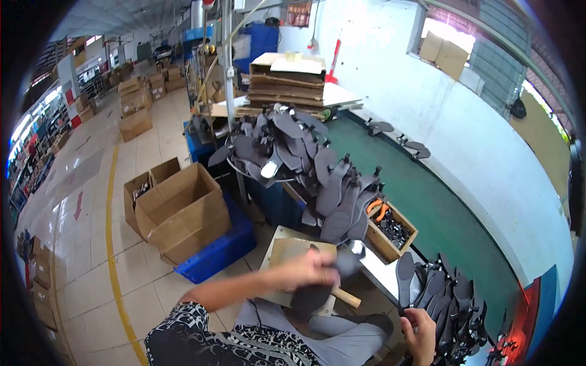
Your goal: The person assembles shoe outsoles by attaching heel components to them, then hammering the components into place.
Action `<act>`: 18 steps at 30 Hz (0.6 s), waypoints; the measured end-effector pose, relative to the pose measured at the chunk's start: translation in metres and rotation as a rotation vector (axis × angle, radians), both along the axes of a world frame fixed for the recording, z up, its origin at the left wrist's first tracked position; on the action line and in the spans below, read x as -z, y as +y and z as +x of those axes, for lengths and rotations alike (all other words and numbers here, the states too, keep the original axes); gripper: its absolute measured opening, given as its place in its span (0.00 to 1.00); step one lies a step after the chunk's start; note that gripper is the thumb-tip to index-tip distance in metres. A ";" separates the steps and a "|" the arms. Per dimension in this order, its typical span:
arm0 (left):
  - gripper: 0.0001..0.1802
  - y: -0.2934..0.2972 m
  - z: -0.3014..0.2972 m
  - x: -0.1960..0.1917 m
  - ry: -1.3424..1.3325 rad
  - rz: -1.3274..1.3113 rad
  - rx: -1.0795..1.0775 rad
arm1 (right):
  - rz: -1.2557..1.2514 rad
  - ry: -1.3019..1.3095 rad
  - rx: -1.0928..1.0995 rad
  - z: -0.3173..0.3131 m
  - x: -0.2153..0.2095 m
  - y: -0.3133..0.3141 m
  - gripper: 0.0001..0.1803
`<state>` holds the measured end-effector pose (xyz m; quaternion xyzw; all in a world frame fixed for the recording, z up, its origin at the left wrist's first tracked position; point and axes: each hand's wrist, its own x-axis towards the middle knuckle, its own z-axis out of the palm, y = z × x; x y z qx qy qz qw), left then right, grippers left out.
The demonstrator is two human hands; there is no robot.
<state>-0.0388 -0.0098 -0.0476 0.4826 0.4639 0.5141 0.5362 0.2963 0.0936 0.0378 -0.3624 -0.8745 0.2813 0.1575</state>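
Observation:
My left hand (308,268) reaches across over a small work board (278,253) and is closed on a dark grey shoe insole (311,299), smeared by motion. A wooden handle (347,297) sticks out beside the insole; its other end is hidden. Lower right, my right hand (418,329) pinches the narrow end of another insole (405,277), held upright with its rounded end up. That hand is beside a heap of dark insoles (458,299) with black stubs. A larger pile of such insoles (293,143) lies ahead on the bench.
A wooden box (384,244) holds small black parts and orange-handled pliers (379,210). Open cardboard boxes (183,207) sit in a blue bin (223,253) on the left. Stacked cardboard (287,85) stands behind the pile. A green surface (421,189) runs along the white wall.

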 end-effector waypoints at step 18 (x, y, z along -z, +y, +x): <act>0.19 0.113 -0.066 -0.055 0.620 0.287 -0.099 | 0.555 0.297 0.961 0.161 0.046 0.031 0.13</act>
